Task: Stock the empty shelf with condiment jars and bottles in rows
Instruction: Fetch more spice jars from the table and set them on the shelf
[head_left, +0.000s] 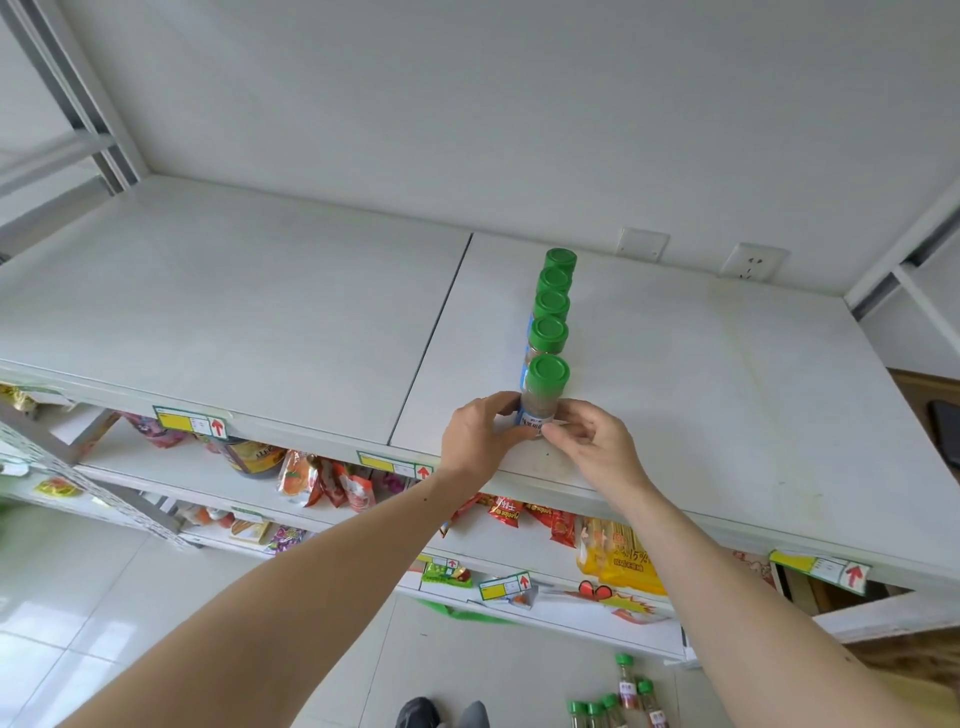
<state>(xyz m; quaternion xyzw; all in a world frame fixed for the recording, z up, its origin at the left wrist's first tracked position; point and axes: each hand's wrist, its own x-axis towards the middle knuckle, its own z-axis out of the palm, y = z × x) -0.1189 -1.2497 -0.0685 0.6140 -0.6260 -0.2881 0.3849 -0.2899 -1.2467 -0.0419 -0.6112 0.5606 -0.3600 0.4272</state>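
Left hand (480, 434) and right hand (589, 441) are both raised to the front edge of the top shelf (675, 389), one on each side of the front jar (543, 397). Left hand: fingers curled round the jar's left side, gripping its lower body. Right hand: thumb and fingertips pinch the jar's right side at label height. The jar stands upright on the shelf, green cap up, blue-and-white label facing the camera, contents brownish.

Directly behind it, four more green-capped jars (553, 306) stand in a single file running back toward the wall, each close behind the next; whether they touch cannot be told. The row sits just right of the seam (436, 332) between the two shelf panels. The rest of this shelf surface is bare white.

Price tags with red arrows (189, 421) are fixed along the shelf's front lip. The lower shelves hold snack packets (506, 512) and a dark jar (252, 457). On the floor tiles at lower right stand several green-capped bottles (626, 688), near the person's shoes (441, 714)
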